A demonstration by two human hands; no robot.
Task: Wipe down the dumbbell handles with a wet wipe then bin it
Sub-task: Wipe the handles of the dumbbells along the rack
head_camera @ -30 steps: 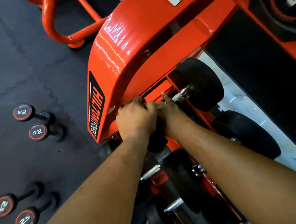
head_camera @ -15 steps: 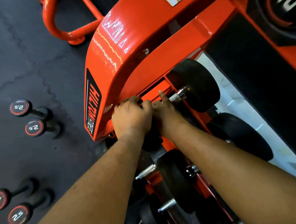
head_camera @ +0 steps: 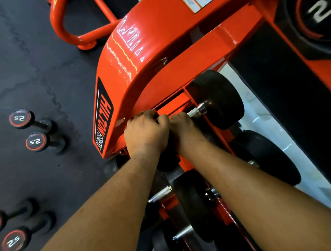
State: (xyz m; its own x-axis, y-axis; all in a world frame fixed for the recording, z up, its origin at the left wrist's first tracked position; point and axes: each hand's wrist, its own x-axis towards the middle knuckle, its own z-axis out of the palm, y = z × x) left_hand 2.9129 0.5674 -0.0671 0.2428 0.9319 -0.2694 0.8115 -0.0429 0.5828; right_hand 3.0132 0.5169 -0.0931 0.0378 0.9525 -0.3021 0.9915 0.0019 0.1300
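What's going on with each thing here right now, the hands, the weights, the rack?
Left hand: fingers curled, at the rack's edge; what it holds is hidden.
Right hand: fingers curled round the top dumbbell's handle.
Top dumbbell: lying in the rack, part of its metal handle bare.
Rack: orange, loaded with several dumbbells.
Small dumbbells: four standing on end on the floor, marked 2.5.
Wet wipe: not visible.
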